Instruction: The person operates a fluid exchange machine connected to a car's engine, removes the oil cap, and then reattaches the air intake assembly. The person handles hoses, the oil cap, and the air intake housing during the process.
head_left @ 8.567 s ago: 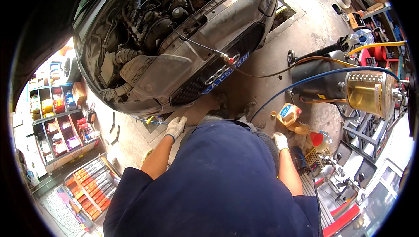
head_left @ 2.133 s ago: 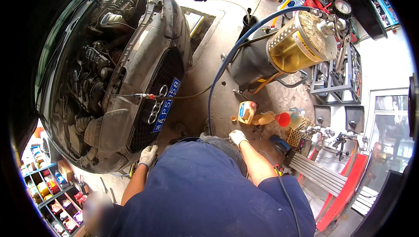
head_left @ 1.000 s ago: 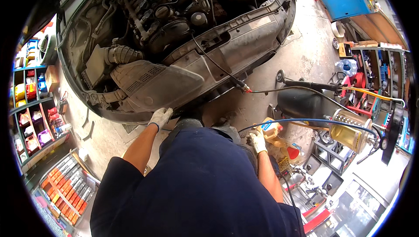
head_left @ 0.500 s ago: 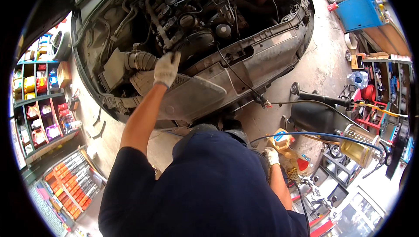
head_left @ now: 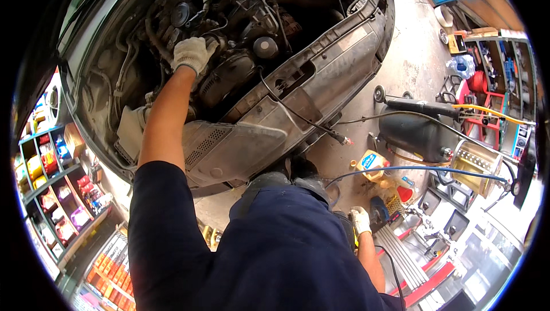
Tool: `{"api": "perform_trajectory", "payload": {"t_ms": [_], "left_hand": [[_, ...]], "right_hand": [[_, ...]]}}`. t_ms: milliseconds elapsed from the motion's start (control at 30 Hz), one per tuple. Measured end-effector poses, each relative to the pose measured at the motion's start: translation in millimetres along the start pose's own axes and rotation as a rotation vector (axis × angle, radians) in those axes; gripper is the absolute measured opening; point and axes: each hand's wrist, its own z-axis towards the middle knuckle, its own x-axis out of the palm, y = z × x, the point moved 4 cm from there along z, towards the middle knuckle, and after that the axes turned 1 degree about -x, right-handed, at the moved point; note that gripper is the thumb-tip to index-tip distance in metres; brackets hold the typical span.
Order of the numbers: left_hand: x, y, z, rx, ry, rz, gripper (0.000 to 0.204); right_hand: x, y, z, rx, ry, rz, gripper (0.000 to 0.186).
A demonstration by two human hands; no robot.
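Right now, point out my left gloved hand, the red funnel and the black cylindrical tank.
Left gloved hand (head_left: 193, 54), head view: on its back.
Red funnel (head_left: 405, 195), head view: middle of its visible red surface.
Black cylindrical tank (head_left: 412, 136), head view: on its curved side.

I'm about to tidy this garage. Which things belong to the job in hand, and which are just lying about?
Seemingly part of the job:
Dark, grimy car engine, at the white-gloved left hand
Thin black hose draped beside it

Apparently just lying about:
Yellow plastic jug on the floor
Slim orange boxes, lower left
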Motion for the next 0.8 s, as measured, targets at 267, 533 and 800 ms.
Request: {"api": "perform_trajectory", "payload": {"t_ms": [267,533,800], "left_hand": [[18.2,-1.7,4.5,-0.061,-0.032,-0.006,0.059],[42.0,-2.0,9.7,-0.536,0.216,-0.340,0.073],[81.1,17.9,33.4,-0.937,0.435,-1.303,0.061]], "right_hand": [[24.5,-30.2,21.9,-0.013,0.090,-0.065,0.021],[24.7,53.1,30.3,0.060,0.143,0.169,0.027],[23.3,68.9,50.7,-0.002,0.151,0.096,0.022]]}}
